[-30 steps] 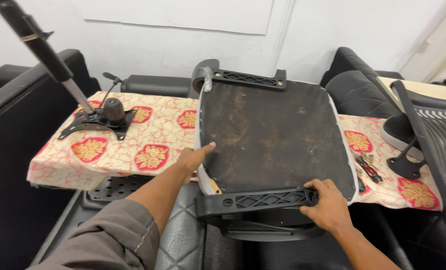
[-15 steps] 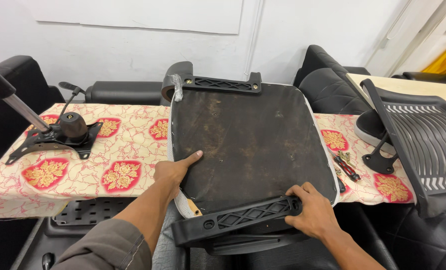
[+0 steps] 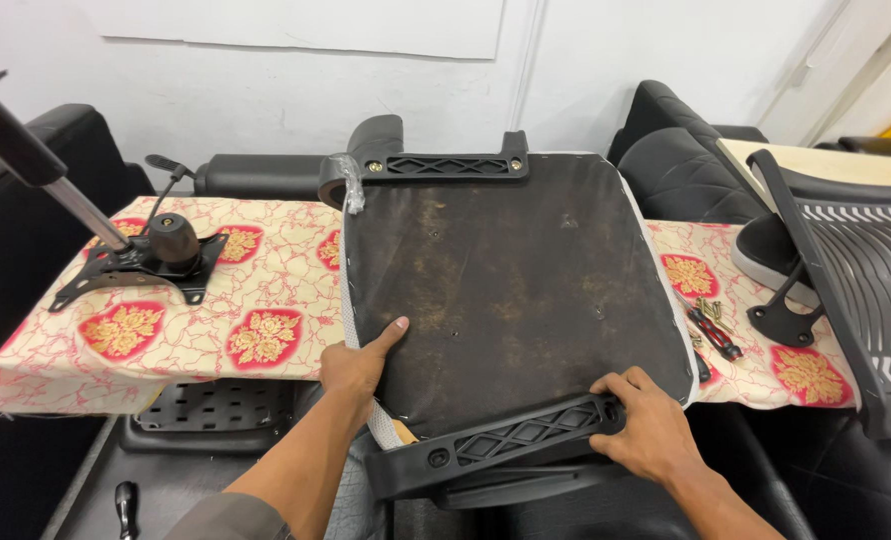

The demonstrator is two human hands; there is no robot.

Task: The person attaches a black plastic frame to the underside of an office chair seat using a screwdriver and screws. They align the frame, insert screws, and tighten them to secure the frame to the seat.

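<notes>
Black and scuffed, the underside of the office chair seat (image 3: 511, 290) faces up at you, lying flat across the table with its near edge hanging over the front. Your left hand (image 3: 358, 365) clamps the seat's near-left edge, thumb stretched on top of the dark board, fingers curled under the pale trim. Your right hand (image 3: 649, 425) wraps around the end of the near armrest bracket (image 3: 496, 445), a black plastic bar with a lattice pattern, knuckles up, fingers closed over it. That bar sits along the seat's near edge, tilted slightly, its left end lower than the right.

At the far edge you've got a matching far armrest bracket (image 3: 446, 165) lying across the seat, with a curved black armrest pad (image 3: 366, 150) rising at its left end.

Under all this, the cream tablecloth with red floral medallions (image 3: 256, 300) covers the table. To your left on that cloth rests the black tilt mechanism plate (image 3: 141, 265), with a gas lift cylinder (image 3: 41, 170) standing out of it and leaning away to the upper left. To your right, just beside the seat, a small heap of screws and bolts (image 3: 711, 322) lies on the cloth, and further right a black mesh chair backrest (image 3: 851, 270) leans in. Black upholstered chairs (image 3: 686, 150) crowd behind the table against the white wall.
</notes>
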